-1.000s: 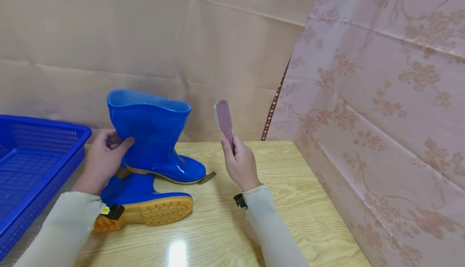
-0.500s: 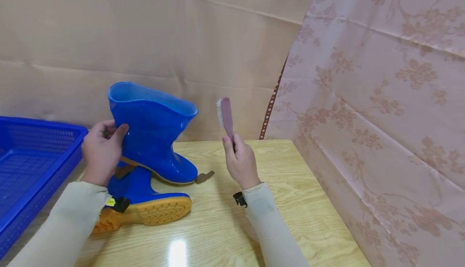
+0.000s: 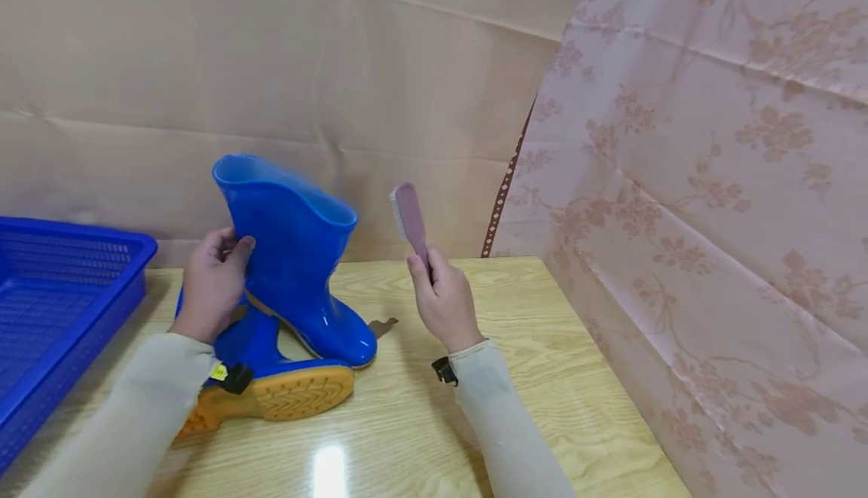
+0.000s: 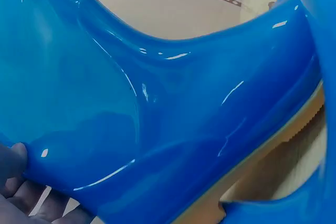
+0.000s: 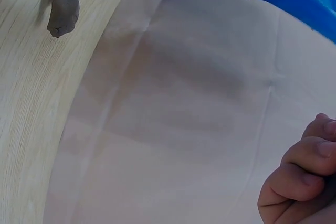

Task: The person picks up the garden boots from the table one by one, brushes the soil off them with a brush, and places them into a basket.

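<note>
My left hand (image 3: pixel 215 283) pinches the back of a glossy blue rain boot (image 3: pixel 288 245), thumb on the near side. The boot leans, its heel raised and its toe low beside the other boot. In the left wrist view the boot's ankle (image 4: pixel 173 98) fills the picture, with the thumb and fingers at its lower left edge. My right hand (image 3: pixel 447 306) grips the handle of a mauve brush (image 3: pixel 411 215) with white bristles facing left, apart from the boot. The second blue boot (image 3: pixel 251 343) lies on its side, yellow-orange sole (image 3: pixel 305 392) showing; my left forearm partly hides it.
A blue plastic basket (image 3: pixel 129 276) stands at the left. A brown-grey lump (image 3: pixel 385 327), seen also as a clay-like piece (image 5: pixel 64 6) in the right wrist view, lies on the wooden table (image 3: pixel 542 392) past the toe. Cloth hangs behind and at right.
The held boot has tilted, its heel rising and its toe shifting nearer the lying boot. My left hand has moved up and slightly right with it. The brush has barely moved.
</note>
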Action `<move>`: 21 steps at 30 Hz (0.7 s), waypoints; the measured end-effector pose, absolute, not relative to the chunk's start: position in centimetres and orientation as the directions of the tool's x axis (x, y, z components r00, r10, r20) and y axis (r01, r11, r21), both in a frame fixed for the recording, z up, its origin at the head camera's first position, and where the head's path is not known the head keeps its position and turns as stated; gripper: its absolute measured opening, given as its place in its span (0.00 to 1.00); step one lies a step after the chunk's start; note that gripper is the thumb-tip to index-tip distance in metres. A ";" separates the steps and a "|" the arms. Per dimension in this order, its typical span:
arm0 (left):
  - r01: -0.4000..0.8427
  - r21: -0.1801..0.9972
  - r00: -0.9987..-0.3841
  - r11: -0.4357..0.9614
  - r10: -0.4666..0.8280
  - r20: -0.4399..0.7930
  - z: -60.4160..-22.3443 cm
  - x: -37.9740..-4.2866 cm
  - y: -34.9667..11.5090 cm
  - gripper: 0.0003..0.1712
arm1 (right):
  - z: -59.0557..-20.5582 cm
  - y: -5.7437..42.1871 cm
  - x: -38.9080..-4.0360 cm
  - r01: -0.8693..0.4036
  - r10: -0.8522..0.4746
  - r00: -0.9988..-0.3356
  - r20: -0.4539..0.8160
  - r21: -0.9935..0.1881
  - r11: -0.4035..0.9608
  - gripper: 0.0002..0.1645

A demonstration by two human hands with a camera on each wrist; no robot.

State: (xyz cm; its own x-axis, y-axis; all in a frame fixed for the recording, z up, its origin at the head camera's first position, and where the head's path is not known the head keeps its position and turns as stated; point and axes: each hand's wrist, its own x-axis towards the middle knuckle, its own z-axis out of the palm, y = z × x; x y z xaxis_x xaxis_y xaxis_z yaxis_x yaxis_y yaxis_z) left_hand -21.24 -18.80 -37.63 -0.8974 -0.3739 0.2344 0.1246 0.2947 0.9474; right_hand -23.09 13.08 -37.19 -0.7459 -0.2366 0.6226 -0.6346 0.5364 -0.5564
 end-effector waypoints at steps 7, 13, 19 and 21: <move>0.079 0.948 -0.936 0.308 -0.304 0.177 -38.7 -20.3 -19.7 0.35 | -37.4 12.9 -23.1 -0.620 -0.244 -0.761 0.601 -0.564 0.545 0.18; 0.080 0.964 -0.884 0.254 -0.429 0.186 -39.0 -18.5 -18.0 0.36 | -37.6 13.0 -23.0 -0.611 -0.254 -0.772 0.582 -0.571 0.549 0.16; 0.049 0.980 -0.909 0.191 -0.399 0.123 -39.2 -18.2 -17.4 0.39 | -37.6 12.9 -23.1 -0.597 -0.268 -0.787 0.556 -0.580 0.554 0.17; 0.011 0.988 -0.924 0.156 -0.376 0.070 -39.3 -18.9 -18.1 0.38 | -37.6 12.8 -23.1 -0.594 -0.272 -0.792 0.547 -0.584 0.554 0.18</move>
